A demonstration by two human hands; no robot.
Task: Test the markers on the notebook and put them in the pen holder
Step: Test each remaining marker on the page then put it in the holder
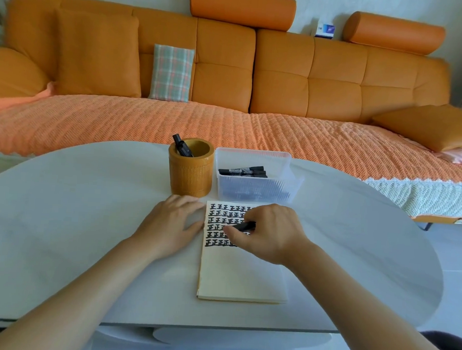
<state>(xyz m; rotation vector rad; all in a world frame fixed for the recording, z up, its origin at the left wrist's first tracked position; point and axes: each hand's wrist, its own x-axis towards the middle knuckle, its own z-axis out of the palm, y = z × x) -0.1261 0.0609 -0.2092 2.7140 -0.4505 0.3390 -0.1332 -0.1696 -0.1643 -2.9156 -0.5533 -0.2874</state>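
One marker [244, 226] crosswise over notebook [239, 278]

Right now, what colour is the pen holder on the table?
The pen holder is a warm amber-brown, like bamboo; the head view shows it, the only one here.

The single camera rides on my head, wide-angled, facing forward and tilted down. It looks closely over the table [73, 219], with the notebook [239, 278] just below frame centre, and reaches across to the sofa [285, 70] along the top.
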